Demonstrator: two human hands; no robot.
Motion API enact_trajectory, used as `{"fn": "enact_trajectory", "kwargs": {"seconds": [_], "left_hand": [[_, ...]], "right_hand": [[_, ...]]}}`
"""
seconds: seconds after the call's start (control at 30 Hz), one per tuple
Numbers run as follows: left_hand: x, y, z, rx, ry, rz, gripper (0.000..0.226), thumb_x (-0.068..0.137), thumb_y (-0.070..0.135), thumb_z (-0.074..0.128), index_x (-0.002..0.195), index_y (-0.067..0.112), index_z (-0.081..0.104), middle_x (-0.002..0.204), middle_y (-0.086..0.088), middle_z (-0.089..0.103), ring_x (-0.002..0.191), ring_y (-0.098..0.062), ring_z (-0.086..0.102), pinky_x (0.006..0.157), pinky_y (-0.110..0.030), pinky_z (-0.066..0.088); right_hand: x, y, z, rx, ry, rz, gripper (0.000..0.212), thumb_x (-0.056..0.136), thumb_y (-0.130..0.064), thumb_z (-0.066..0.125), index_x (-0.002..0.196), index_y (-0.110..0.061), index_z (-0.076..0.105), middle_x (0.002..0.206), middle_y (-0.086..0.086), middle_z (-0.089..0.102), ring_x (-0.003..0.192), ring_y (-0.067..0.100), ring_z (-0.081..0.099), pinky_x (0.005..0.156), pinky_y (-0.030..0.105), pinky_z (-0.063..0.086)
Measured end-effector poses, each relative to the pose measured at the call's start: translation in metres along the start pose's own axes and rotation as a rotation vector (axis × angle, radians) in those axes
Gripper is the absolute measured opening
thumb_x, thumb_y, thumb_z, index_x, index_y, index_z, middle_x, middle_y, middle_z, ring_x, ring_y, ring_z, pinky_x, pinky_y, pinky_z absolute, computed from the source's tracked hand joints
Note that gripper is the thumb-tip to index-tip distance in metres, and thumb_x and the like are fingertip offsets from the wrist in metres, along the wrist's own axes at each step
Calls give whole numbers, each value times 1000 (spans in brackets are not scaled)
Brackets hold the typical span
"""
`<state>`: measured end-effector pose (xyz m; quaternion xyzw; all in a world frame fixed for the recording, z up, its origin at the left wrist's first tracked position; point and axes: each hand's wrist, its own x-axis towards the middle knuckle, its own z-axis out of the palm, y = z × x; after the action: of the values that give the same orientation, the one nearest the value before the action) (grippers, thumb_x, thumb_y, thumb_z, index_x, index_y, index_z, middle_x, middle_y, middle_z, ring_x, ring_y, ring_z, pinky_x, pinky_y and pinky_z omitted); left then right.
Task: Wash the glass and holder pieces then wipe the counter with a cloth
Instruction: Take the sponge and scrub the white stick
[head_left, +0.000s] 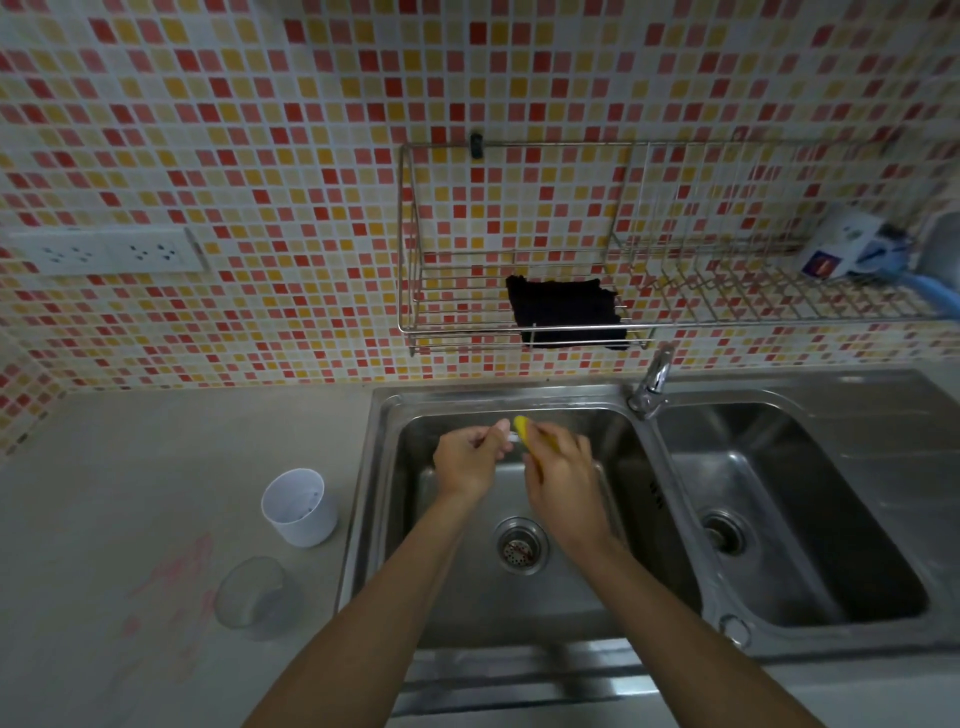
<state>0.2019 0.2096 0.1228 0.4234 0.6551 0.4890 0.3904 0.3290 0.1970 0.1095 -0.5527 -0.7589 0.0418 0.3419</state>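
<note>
Both my hands are over the left basin of the steel sink (395, 415). My left hand (470, 462) pinches a small white holder piece (511, 437) at its fingertips. My right hand (558, 467) grips a yellow sponge (522, 427) pressed against that piece. On the grey counter (130, 493) left of the sink stands a white plastic holder cup (301, 506), upright and open. Nearer me sits a clear glass (257, 597). A black cloth (566, 312) hangs in the wire wall rack (457, 332).
The tap (652, 387) stands between the two basins, with the right basin (805, 519) beside it. A pinkish smear (176, 577) marks the counter near the glass. A white and blue packet (852, 247) lies on the rack's right end. Wall sockets (104, 252) are on the left.
</note>
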Motion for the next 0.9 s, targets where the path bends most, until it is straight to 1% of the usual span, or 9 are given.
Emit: {"fn": "enact_trajectory", "kwargs": {"seconds": [0.07, 0.2, 0.33, 0.4, 0.5, 0.57, 0.63, 0.8, 0.9], "left_hand": [[-1, -2, 4, -6, 8, -22, 27, 88, 33, 65, 73, 13, 75, 72, -7, 73, 64, -13, 63, 78, -34, 53], [-4, 0, 15, -3, -8, -38, 29, 89, 32, 64, 79, 8, 75, 77, -9, 74, 59, -3, 62, 77, -29, 52], [-3, 0, 32, 53, -28, -14, 30, 89, 31, 64, 76, 6, 75, 72, -9, 72, 58, -7, 60, 71, -28, 50], [-3, -3, 43, 80, -52, -15, 28, 90, 29, 63, 76, 8, 75, 70, -6, 70, 60, -8, 60, 68, -27, 48], [-8, -5, 63, 107, -81, 13, 18, 90, 22, 64, 79, 11, 73, 70, 1, 67, 64, -1, 57, 63, -19, 44], [-9, -3, 81, 132, -96, 33, 9, 87, 16, 66, 88, 12, 74, 80, 1, 70, 69, 2, 58, 63, -8, 44], [-8, 1, 99, 167, -119, 67, 13, 85, 15, 69, 97, 13, 73, 86, 1, 71, 75, -1, 61, 64, 1, 42], [2, 22, 148, 221, -196, 143, 14, 81, 14, 74, 94, 13, 70, 76, 5, 68, 72, -2, 63, 63, -1, 45], [11, 29, 170, 271, -201, 189, 13, 80, 12, 73, 93, 11, 73, 79, 1, 70, 71, 4, 62, 64, 0, 44]], "right_hand": [[-4, -1, -1, 9, -8, -48, 49, 82, -4, 65, 129, -17, 59, 117, 3, 61, 95, 24, 51, 83, 31, 46], [2, 23, -4, 18, -27, 113, 47, 85, -5, 61, 129, -22, 58, 120, 4, 60, 100, 26, 50, 87, 36, 49], [-7, 20, -9, 18, -15, 14, 45, 85, -6, 62, 127, -21, 60, 119, 0, 61, 94, 23, 51, 85, 28, 45], [-10, 34, -14, 33, -30, 16, 44, 85, -5, 61, 125, -22, 62, 118, 0, 61, 93, 23, 53, 85, 30, 47], [-10, 81, -27, 23, -37, 158, 42, 83, -3, 61, 121, -22, 65, 114, 5, 63, 94, 27, 56, 87, 34, 49], [-8, 121, -38, -9, -38, 274, 37, 82, -5, 63, 117, -18, 66, 110, 8, 65, 93, 29, 60, 87, 33, 48], [-3, 158, -47, -34, -51, 391, 32, 81, -8, 63, 112, -15, 66, 104, 14, 66, 91, 35, 62, 85, 37, 49], [27, 223, -54, 4, -156, 543, 18, 79, -10, 61, 96, -12, 59, 91, 20, 65, 84, 41, 61, 72, 39, 49], [49, 240, -49, 72, -231, 546, 25, 77, -7, 59, 102, -9, 57, 98, 19, 65, 92, 40, 61, 77, 38, 48]]}}
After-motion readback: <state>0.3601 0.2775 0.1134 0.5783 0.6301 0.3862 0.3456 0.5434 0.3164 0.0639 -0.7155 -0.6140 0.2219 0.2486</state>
